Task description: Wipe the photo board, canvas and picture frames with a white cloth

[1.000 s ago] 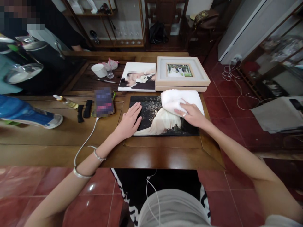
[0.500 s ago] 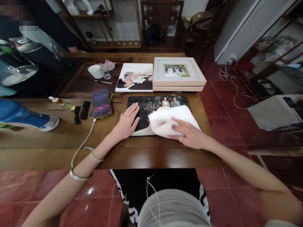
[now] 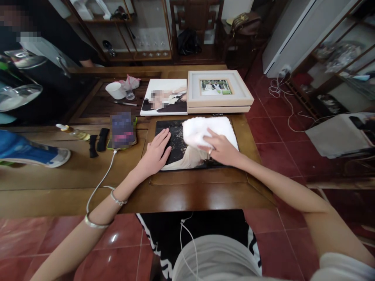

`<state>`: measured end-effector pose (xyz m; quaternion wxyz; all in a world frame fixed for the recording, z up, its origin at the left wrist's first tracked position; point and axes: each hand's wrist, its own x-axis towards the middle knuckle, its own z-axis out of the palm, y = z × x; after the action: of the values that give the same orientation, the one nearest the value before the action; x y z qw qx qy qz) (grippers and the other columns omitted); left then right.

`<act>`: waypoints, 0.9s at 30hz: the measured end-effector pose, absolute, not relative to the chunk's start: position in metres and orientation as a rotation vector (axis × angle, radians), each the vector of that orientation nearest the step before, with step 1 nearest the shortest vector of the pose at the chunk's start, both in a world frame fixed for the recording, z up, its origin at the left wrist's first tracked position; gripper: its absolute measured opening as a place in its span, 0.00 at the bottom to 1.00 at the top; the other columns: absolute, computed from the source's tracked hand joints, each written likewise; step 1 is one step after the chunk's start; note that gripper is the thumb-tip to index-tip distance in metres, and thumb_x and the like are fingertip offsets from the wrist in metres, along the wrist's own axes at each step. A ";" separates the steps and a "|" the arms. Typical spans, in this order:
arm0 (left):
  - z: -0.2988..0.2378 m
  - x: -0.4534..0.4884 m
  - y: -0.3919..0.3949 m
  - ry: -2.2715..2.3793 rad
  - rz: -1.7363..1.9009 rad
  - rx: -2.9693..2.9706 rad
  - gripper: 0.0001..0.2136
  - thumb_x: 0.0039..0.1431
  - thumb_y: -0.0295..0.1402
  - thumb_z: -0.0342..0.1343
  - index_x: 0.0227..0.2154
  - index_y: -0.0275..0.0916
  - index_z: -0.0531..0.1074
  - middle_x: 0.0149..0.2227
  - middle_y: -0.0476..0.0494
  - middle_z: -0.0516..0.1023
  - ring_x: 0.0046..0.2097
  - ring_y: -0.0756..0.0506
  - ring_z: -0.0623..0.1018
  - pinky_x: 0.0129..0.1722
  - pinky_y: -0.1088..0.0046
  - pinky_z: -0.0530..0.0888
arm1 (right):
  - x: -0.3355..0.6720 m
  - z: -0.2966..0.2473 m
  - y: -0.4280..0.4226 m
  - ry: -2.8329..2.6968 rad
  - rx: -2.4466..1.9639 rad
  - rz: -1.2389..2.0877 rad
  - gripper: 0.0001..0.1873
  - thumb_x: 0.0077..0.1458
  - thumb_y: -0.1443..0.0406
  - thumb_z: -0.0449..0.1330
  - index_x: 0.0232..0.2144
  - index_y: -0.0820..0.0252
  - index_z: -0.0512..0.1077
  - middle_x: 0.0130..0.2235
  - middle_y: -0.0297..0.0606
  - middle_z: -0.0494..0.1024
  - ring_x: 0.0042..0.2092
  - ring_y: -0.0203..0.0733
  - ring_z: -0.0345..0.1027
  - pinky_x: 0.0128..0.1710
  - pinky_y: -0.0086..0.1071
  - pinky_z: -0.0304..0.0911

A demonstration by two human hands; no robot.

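A dark wedding photo panel (image 3: 175,150) lies flat on the wooden table in front of me. My left hand (image 3: 156,152) rests on its left edge with the fingers stretched out and holds nothing. On the panel's upper right part, my right hand (image 3: 221,147) presses a fluffy white cloth (image 3: 218,127), gripping it with the fingers. The cloth hides the upper right of the picture; part of a pale gown shows below it.
Behind the panel lie a white-edged photo print (image 3: 164,97) and stacked framed photos (image 3: 219,102). To the left are a charging phone (image 3: 122,130), black straps (image 3: 102,139), a dropper bottle (image 3: 73,132), a blue bottle (image 3: 29,150) and a white cup (image 3: 116,90). A person (image 3: 73,43) stands at the far left.
My right hand has slid the cloth away from me and slightly left over the panel. The couple's figures are now covered, and the panel's lower part shows. My left hand stays in place.
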<state>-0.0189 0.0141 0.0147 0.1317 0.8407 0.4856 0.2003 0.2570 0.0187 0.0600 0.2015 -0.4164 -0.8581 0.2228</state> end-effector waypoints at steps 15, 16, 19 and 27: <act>0.016 -0.019 0.014 1.420 0.534 2.449 0.25 0.70 0.38 0.38 0.66 0.34 0.52 0.69 0.30 0.52 0.70 0.36 0.53 0.63 0.45 0.58 | 0.251 0.069 0.020 -2.619 -1.039 0.680 0.10 0.64 0.63 0.52 0.37 0.60 0.72 0.45 0.46 0.78 0.63 0.59 0.59 0.57 0.47 0.60; 0.016 -0.019 0.014 1.418 0.533 2.449 0.25 0.70 0.38 0.38 0.67 0.34 0.52 0.69 0.30 0.52 0.70 0.36 0.53 0.63 0.45 0.58 | 0.249 0.068 0.035 -2.577 -1.079 0.661 0.12 0.65 0.61 0.51 0.38 0.60 0.71 0.47 0.47 0.78 0.62 0.59 0.60 0.55 0.47 0.60; 0.017 -0.019 0.014 1.424 0.518 2.439 0.25 0.70 0.38 0.38 0.67 0.36 0.51 0.69 0.30 0.52 0.69 0.35 0.53 0.61 0.43 0.60 | 0.243 0.064 0.074 -2.445 -1.162 0.595 0.15 0.66 0.57 0.50 0.35 0.60 0.71 0.42 0.46 0.78 0.54 0.59 0.67 0.50 0.45 0.61; 0.015 -0.020 0.015 1.409 0.561 2.447 0.25 0.70 0.38 0.39 0.66 0.36 0.53 0.68 0.31 0.54 0.69 0.36 0.54 0.63 0.45 0.58 | 0.232 0.059 0.037 -2.487 -1.158 0.502 0.08 0.62 0.64 0.52 0.34 0.59 0.70 0.35 0.42 0.76 0.49 0.56 0.70 0.51 0.48 0.61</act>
<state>-0.0196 0.0148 0.0150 0.1310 0.8427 0.4852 0.1931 0.2323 0.0373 0.0588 0.1754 -0.4087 -0.8779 0.1773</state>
